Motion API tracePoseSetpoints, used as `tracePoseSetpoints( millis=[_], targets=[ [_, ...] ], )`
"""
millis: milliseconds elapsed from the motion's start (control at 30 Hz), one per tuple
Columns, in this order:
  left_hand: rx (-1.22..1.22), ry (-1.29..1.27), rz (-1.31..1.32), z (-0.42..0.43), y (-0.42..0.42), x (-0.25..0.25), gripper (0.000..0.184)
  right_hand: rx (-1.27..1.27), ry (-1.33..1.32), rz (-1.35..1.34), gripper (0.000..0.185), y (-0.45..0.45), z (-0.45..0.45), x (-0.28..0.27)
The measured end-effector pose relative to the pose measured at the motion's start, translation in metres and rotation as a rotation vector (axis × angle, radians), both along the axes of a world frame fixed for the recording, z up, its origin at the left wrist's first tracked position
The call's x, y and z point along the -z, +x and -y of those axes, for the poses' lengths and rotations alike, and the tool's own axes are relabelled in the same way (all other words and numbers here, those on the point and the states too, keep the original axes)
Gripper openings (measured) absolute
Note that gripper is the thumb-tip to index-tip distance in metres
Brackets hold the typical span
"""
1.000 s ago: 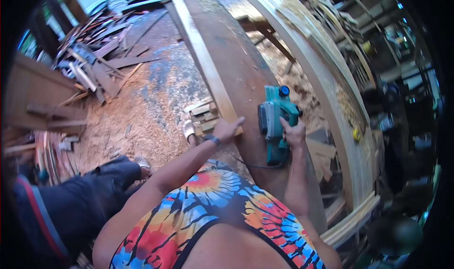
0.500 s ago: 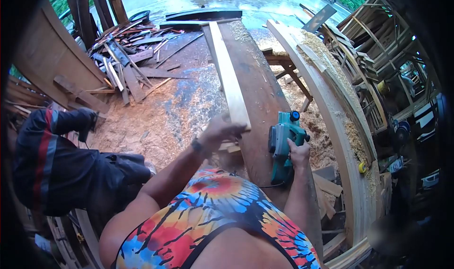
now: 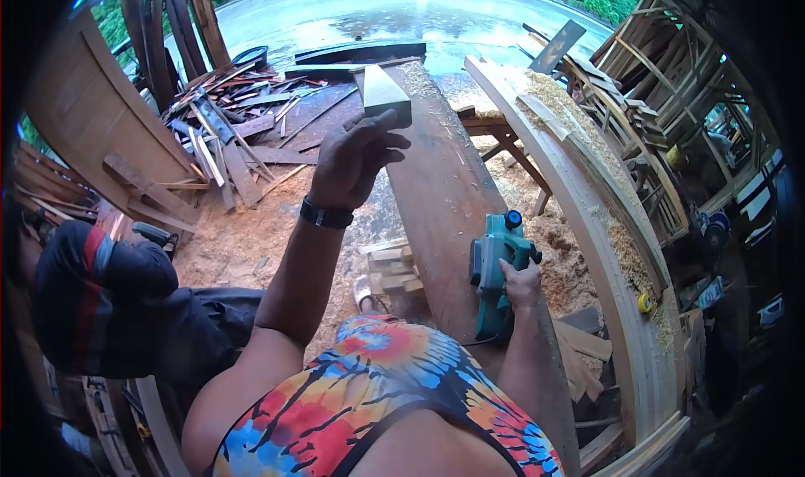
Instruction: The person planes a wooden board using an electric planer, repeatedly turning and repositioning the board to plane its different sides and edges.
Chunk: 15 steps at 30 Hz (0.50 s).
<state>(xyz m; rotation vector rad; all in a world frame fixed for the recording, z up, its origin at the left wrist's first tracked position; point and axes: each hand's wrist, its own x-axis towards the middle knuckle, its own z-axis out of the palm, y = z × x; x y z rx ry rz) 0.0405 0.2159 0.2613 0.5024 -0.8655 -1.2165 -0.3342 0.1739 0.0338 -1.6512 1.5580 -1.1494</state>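
Note:
My left hand (image 3: pixel 356 160) is raised over the workbench and holds the near end of a pale wooden board (image 3: pixel 382 90). The board points away from me and looks strongly foreshortened, with its squared end facing me. Part of that end is covered by my fingers. My right hand (image 3: pixel 522 282) is wrapped round the handle of a green electric planer (image 3: pixel 496 263), which rests on the brown workbench plank (image 3: pixel 449 200). A dark band (image 3: pixel 325 215) circles my left wrist.
Another person in dark clothes (image 3: pixel 109 301) is bent low at the left. Long planks (image 3: pixel 579 200) with shavings run along the right, with a yellow tape measure (image 3: pixel 644 303) there. Scrap wood (image 3: pixel 239 116) lies heaped at the far left. Short wood blocks (image 3: pixel 392 267) sit beside the bench.
My left hand has risen and moved forward with the board's near end, which now appears shorter and higher. The planer stays on the bench in my right hand. The view has shifted slightly.

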Motion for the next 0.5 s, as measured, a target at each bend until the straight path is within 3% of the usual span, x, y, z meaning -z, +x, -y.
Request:
tracePoseSetpoints(
  millis=[100, 367, 500],
  targets=[
    [-0.033, -0.002, -0.003, 0.002, -0.001, -0.001, 0.036, -0.019, 0.101, 0.039, 0.042, 0.005, -0.007, -0.021],
    [-0.051, -0.014, 0.027, 0.004, -0.005, -0.004, 0.037, -0.010, 0.090, 0.067, 0.028, 0.002, 0.000, -0.002],
    [-0.034, -0.022, 0.017, 0.005, -0.008, -0.002, 0.038, 0.010, 0.116, 0.055, 0.038, 0.002, -0.006, -0.013]
  ],
)
